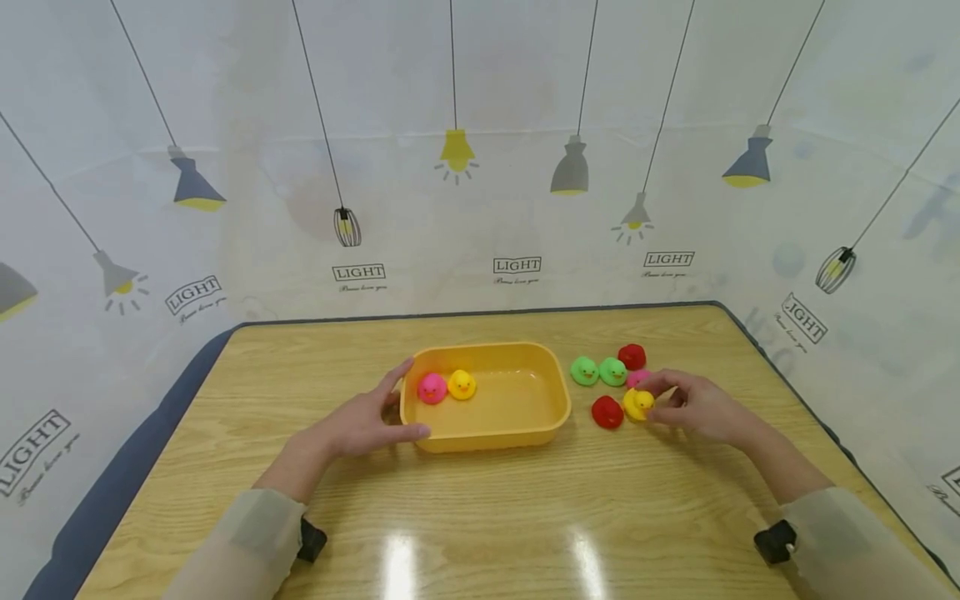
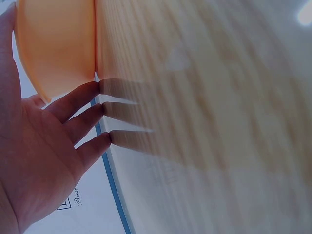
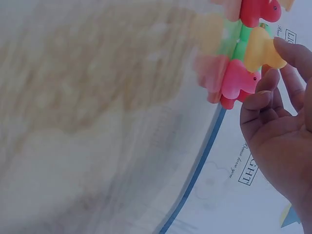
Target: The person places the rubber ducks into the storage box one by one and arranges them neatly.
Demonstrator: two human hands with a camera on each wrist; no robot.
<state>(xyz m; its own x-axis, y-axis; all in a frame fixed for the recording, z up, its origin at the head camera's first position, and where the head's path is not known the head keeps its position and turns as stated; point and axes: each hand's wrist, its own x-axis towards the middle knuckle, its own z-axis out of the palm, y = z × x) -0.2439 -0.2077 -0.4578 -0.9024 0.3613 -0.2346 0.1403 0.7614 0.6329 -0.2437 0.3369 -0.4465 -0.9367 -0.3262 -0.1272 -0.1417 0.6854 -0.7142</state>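
The right hand's [image 1: 697,406] grip pinches a yellow duck [image 1: 637,404] toward the desk's [image 1: 510,508] far right corner, with a red duck [image 1: 607,412] just left of it and, nearer the far edge, a partly hidden pink duck [image 1: 637,379], two green ducks [image 1: 585,372] and another red duck [image 1: 632,357]. The left hand's [image 1: 365,422] grip is open, thumb and fingers spread against the left end of a yellow basin [image 1: 532,435] near the middle of the far edge. Inside that end sit a second pink duck [image 1: 432,388] and a second yellow duck [image 1: 462,385], side by side.
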